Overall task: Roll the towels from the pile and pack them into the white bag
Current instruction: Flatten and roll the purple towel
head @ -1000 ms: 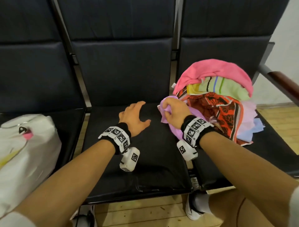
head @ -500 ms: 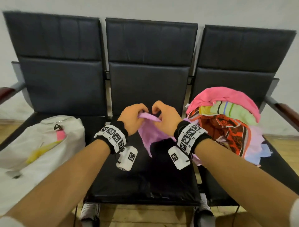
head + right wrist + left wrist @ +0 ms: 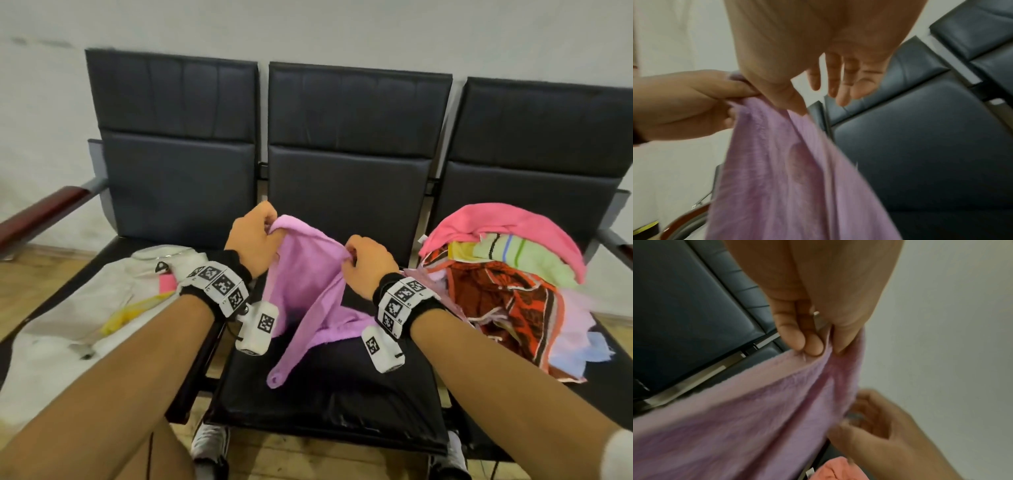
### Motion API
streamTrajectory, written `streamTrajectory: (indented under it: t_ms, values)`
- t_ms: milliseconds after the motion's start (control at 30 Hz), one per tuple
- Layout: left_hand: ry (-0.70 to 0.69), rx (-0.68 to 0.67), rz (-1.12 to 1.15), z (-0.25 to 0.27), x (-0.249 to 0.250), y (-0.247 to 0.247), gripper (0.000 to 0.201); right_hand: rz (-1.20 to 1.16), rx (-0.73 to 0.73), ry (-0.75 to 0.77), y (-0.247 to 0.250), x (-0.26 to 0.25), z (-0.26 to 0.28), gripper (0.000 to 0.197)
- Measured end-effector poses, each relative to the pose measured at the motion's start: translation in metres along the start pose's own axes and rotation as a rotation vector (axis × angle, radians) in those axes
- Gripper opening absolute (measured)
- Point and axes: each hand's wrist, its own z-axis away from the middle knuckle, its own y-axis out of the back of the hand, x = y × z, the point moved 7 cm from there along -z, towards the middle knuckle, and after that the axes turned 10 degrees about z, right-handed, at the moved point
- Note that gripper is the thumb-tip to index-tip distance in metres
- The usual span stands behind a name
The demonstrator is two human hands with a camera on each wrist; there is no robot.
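A lilac towel (image 3: 305, 291) hangs between my two hands above the middle seat, its lower corner trailing on the cushion. My left hand (image 3: 272, 229) pinches its top left corner, thumb against fingertips in the left wrist view (image 3: 824, 348). My right hand (image 3: 349, 257) pinches the top edge further right; in the right wrist view its thumb (image 3: 791, 100) presses on the towel (image 3: 787, 178) while the other fingers point away. The towel pile (image 3: 507, 274), pink on top with striped green and red patterned pieces, lies on the right seat. The white bag (image 3: 68, 308) lies on the left seat.
Three black padded seats (image 3: 342, 394) are joined in a row against a pale wall. Wooden armrests (image 3: 41, 212) end the row at both sides. A pink item and a yellow item show at the bag's mouth. My shoes stand on the wooden floor below.
The right hand pulled the lilac towel off the pile, the left hand joined it, and both have lifted and spread the towel apart over the middle seat. The head view has risen.
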Motion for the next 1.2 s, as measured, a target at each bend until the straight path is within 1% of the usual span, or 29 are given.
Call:
streamTrajectory:
  t_ms: [33, 100, 133, 167, 200, 300, 367, 467, 567, 600, 633, 700, 733, 767, 833, 867, 967, 1067, 1200]
  values:
    - [-0.017, -0.013, 0.012, 0.001, 0.003, -0.003, 0.016, -0.041, 0.005, 0.031, 0.003, -0.006, 0.001, 0.029]
    - [-0.079, -0.090, -0.005, 0.004, 0.017, -0.015, 0.018, -0.165, 0.049, 0.183, 0.012, -0.030, 0.006, 0.063]
    - [-0.110, -0.144, -0.013, 0.006, 0.025, -0.023, 0.019, -0.203, 0.065, 0.279, 0.017, -0.045, 0.009, 0.074]
    - [-0.129, -0.188, -0.006, 0.008, 0.030, -0.030, 0.020, -0.225, 0.069, 0.351, 0.020, -0.057, 0.011, 0.081]
    - [-0.132, -0.213, 0.017, 0.009, 0.032, -0.035, 0.022, -0.244, 0.059, 0.379, 0.022, -0.065, 0.011, 0.083]
    - [-0.119, -0.202, 0.091, 0.008, 0.029, -0.039, 0.025, -0.304, 0.012, 0.323, 0.028, -0.068, 0.006, 0.078]
    - [-0.126, -0.215, 0.071, 0.008, 0.024, -0.042, 0.023, -0.267, -0.024, 0.297, 0.028, -0.063, 0.006, 0.070]
    - [-0.134, -0.269, -0.041, 0.012, 0.019, -0.047, 0.023, -0.209, -0.050, 0.331, 0.024, -0.058, 0.010, 0.063]
    - [-0.111, -0.366, -0.190, 0.018, 0.007, -0.056, 0.022, -0.120, -0.077, 0.359, 0.020, -0.053, 0.013, 0.070]
    - [-0.083, -0.381, -0.208, 0.020, 0.001, -0.058, 0.020, -0.086, -0.078, 0.357, 0.021, -0.051, 0.013, 0.067]
    - [-0.050, -0.381, -0.209, 0.023, -0.006, -0.060, 0.019, -0.067, -0.077, 0.358, 0.023, -0.051, 0.013, 0.059]
    - [-0.001, -0.383, -0.161, 0.026, -0.015, -0.066, 0.021, -0.067, -0.061, 0.386, 0.030, -0.056, 0.014, 0.034]
    - [0.015, -0.396, -0.132, 0.028, -0.017, -0.071, 0.023, -0.078, -0.042, 0.402, 0.035, -0.059, 0.015, 0.025]
    - [0.030, -0.412, -0.126, 0.029, -0.018, -0.077, 0.022, -0.094, -0.010, 0.411, 0.041, -0.061, 0.015, 0.021]
    - [0.048, -0.425, -0.167, 0.030, -0.020, -0.083, 0.012, -0.128, 0.091, 0.383, 0.056, -0.061, 0.014, 0.014]
    - [0.050, -0.417, -0.194, 0.028, -0.021, -0.083, 0.011, -0.135, 0.148, 0.353, 0.063, -0.057, 0.013, 0.011]
    - [0.087, -0.327, -0.258, 0.020, -0.031, -0.066, 0.021, -0.096, 0.274, 0.263, 0.078, -0.036, 0.006, 0.008]
    - [0.151, -0.232, -0.299, 0.009, -0.045, -0.038, 0.029, -0.055, 0.333, 0.153, 0.085, -0.004, -0.003, 0.011]
    - [0.195, -0.125, -0.320, -0.004, -0.052, -0.006, 0.027, -0.046, 0.362, -0.017, 0.091, 0.041, -0.008, 0.016]
